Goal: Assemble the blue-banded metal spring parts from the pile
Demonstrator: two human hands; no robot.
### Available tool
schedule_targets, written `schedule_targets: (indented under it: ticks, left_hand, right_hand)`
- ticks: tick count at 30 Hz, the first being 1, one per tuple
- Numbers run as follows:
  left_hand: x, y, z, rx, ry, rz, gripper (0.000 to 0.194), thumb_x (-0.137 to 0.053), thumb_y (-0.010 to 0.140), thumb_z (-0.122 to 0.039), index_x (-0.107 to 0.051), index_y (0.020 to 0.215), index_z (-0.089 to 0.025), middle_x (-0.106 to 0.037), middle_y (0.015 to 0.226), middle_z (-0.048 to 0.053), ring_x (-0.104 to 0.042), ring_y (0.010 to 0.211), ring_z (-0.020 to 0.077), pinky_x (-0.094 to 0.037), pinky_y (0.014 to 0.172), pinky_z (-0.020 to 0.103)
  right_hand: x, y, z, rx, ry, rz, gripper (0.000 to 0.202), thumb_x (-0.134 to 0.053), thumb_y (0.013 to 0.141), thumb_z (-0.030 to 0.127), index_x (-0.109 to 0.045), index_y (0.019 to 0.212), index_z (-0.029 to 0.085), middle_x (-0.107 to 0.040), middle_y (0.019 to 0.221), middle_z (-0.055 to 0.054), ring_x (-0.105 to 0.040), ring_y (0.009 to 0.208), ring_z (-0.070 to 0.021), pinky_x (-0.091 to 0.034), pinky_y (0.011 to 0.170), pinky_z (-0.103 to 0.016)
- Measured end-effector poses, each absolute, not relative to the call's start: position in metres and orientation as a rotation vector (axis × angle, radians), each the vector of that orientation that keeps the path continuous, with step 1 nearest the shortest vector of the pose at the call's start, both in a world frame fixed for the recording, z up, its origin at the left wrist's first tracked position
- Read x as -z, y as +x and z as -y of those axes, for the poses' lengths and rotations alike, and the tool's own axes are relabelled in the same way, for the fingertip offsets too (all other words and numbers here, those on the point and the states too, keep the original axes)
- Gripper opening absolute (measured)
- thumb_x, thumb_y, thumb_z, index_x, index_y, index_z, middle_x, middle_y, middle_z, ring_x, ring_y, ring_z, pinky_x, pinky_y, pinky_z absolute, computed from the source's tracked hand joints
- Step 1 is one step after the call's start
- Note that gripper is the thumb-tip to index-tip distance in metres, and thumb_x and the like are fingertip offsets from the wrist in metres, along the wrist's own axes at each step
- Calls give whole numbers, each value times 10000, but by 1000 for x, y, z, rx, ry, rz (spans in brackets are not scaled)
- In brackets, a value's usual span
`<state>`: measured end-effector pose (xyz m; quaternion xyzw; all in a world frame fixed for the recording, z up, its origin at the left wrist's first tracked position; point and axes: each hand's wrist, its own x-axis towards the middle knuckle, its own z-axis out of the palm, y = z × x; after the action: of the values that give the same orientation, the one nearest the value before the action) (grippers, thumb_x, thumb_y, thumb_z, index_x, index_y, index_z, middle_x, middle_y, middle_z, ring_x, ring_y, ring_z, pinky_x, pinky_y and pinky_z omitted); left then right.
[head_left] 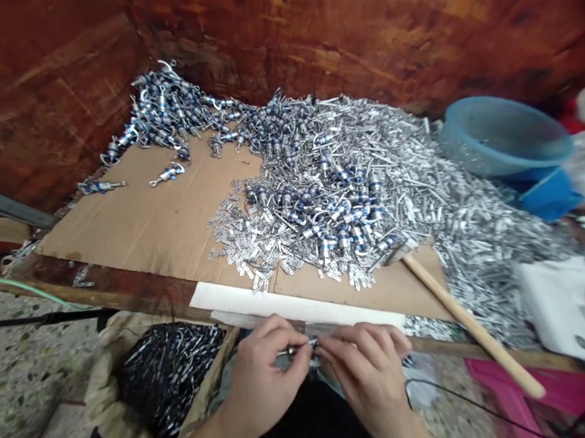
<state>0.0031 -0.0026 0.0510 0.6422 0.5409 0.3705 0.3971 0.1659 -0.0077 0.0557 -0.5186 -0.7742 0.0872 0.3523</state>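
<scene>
My left hand (263,374) and my right hand (370,360) meet at the table's front edge, both closed in a pinch. Between their fingertips is a small metal part (314,343), mostly covered by the fingers. Its exact kind cannot be made out. Just beyond the hands lies a white strip (279,308) along the edge. Further back, on brown cardboard (137,216), lie a heap of metal fittings with blue bands (342,219) and small flat metal plates with holes (254,242). More banded fittings (164,108) are piled at the far left.
A hammer (470,320) lies at the right, its wooden handle over the front edge. Silver rod-like pieces (409,164) cover the right side. Beyond them stands a blue basin (508,157). A sack (99,399) of dark, shiny pieces (173,374) sits below left, a pink stool (504,384) below right.
</scene>
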Motion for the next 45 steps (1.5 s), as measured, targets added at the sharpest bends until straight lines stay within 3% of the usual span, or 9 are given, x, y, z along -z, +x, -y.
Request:
schedule_targets:
  ticks: [6,9,13,16,19,22,28,35,45]
  left_hand:
    - [-51,-3,1,-845,1763,-1289,115,-575,765,-116,-655,717,-183,-606,700,5,-590,697,131,-486,641,224]
    - [-39,-5,3,-896,2037,-1264,112,-558,826,-144,-661,832,-186,-635,747,4,-595,733,131,-478,840,317]
    - [-13,-9,8,-944,2484,-1215,172,-531,882,-237,-638,1008,-188,-682,898,16,-578,950,175,-259,1088,427]
    - [-1,-9,10,-915,2618,-1253,237,-548,873,-306,-622,1066,-188,-673,1006,26,-516,1070,210,-101,1136,472]
    - [-4,-5,9,-798,2592,-1354,230,-543,871,-205,-606,1092,-201,-661,997,12,-500,1086,220,-51,1130,516]
    - [-14,-1,7,-621,2545,-1376,233,-545,859,-177,-598,1085,-201,-643,958,17,-505,1083,247,-74,1103,580]
    - [-19,4,7,-620,2409,-1423,256,-584,831,-154,-590,1080,-214,-629,928,12,-529,1035,248,-185,1060,641]
    - [-20,4,8,-612,2321,-1416,309,-603,804,-116,-589,1089,-234,-628,901,7,-547,1002,242,-273,1024,647]
    - [-14,3,9,-797,2296,-1416,229,-568,828,-130,-606,1040,-209,-633,859,17,-568,994,230,-335,1025,582]
  right_hand:
    - [-55,176,4,-724,-1390,2169,67,-516,879,199,-571,882,238,-623,820,11,-542,791,-150,-330,760,-321]
    - [-49,175,2,-855,-1521,2169,106,-508,875,179,-555,792,225,-613,771,21,-532,759,-149,-326,760,-326]
    - [-35,167,-1,-864,-1689,2095,138,-527,854,167,-571,735,221,-612,728,23,-514,741,-160,-304,737,-334]
    - [-29,166,-3,-696,-1755,2071,122,-551,835,190,-607,736,236,-608,760,5,-500,762,-180,-286,717,-339]
    - [-32,171,-12,-642,-1777,2091,51,-597,813,265,-617,773,241,-605,840,-19,-496,806,-199,-288,710,-339]
    - [-38,176,-33,-602,-1779,2084,95,-579,831,332,-621,866,253,-611,883,-24,-497,840,-212,-286,716,-343]
    - [-35,160,-82,-99,-1862,2166,134,-531,856,269,-654,872,217,-582,889,-70,-442,856,-239,-255,741,-369]
    - [-30,162,-91,-104,-1880,2123,177,-473,873,231,-640,825,195,-566,890,-76,-426,850,-238,-247,729,-369]
    - [-33,176,-70,-141,-1851,2118,121,-496,870,236,-615,859,218,-575,888,-50,-435,837,-222,-264,707,-338]
